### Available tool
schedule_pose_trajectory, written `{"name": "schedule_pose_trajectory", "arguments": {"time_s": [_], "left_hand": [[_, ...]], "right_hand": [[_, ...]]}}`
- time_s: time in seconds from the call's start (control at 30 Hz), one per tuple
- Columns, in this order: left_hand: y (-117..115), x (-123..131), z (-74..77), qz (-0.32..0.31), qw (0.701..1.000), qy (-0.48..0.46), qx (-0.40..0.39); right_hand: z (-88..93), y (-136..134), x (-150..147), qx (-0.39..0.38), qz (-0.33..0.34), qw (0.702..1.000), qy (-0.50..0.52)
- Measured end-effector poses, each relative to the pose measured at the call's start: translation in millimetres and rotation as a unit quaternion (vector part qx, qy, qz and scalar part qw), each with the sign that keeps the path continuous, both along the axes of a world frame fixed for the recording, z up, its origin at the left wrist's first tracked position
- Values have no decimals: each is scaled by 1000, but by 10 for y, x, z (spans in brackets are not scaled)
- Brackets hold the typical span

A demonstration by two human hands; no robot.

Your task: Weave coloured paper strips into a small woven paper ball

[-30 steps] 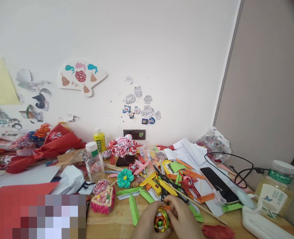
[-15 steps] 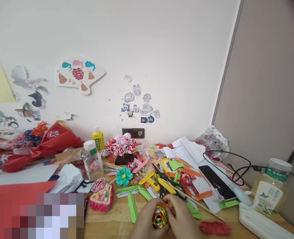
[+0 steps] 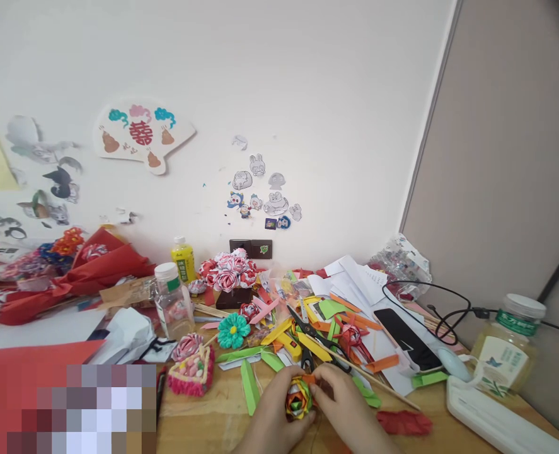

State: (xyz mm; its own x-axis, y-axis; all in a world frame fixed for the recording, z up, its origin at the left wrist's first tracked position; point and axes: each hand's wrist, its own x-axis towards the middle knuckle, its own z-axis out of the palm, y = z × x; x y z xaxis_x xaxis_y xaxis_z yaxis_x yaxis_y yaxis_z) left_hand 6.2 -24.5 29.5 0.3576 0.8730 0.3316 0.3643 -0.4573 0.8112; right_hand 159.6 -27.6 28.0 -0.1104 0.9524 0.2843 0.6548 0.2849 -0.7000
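Observation:
A folded paper flower (image 3: 299,398) in yellow, orange and green layers sits between my hands near the table's front edge. My left hand (image 3: 279,407) is closed around its left side and underside, thumb below. On the flower's upper right, the fingers of my right hand (image 3: 332,394) pinch a small orange paper strip (image 3: 310,379) against it. Just beyond my fingertips lie black scissors (image 3: 314,337) and folded yellow and green paper strips (image 3: 249,386). A thin wooden stick (image 3: 378,381) runs diagonally past my right hand.
A crumpled red paper (image 3: 404,422) lies right of my right hand. Farther right are a phone (image 3: 408,339), a white device (image 3: 501,416) and a jar (image 3: 508,347). Leftward stand a pink-fringed candy box (image 3: 191,373), a teal flower (image 3: 233,330) and a clear bottle (image 3: 172,306).
The whole view has shifted slightly, so the scene sits a little further left and up. My right hand stays at the flower's upper right; the flower remains in my left hand.

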Motion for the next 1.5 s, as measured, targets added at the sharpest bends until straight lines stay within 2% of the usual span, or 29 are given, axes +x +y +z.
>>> {"name": "schedule_pose_trajectory", "arguments": {"time_s": [0.1, 0.3, 0.47, 0.73, 0.83, 0.97, 1.07, 1.17, 1.37, 1.5], "left_hand": [[-2, -2, -17, 2, 1000, 0, 8], [-6, 4, -15, -6, 1000, -1, 28], [1, -1, -16, 7, 999, -6, 43], [20, -6, 5, 19, 999, -8, 49], [27, 2, -9, 25, 999, -13, 38], [40, -2, -74, 42, 998, -33, 17], [66, -15, -129, 30, 998, -53, 3], [86, -19, -137, 29, 998, -58, 0], [8, 7, 39, 19, 997, -74, 14], [-46, -1, 139, 4, 993, -116, -21]], "right_hand": [[-21, 1, -9, 18, -5, 1000, -21], [-4, -41, -72, 67, -43, 988, -135], [48, -83, -68, 99, -12, 986, -133], [100, -156, -66, 198, 45, 965, -167], [111, -160, -80, 199, 44, 972, -116], [42, -91, -69, 170, 34, 985, 6], [-24, -14, -42, 149, 17, 983, 104], [-32, 22, -34, 123, 36, 976, 177], [35, -6, -53, 72, 107, 959, 253], [23, 0, -43, 10, 92, 952, 293]]}}
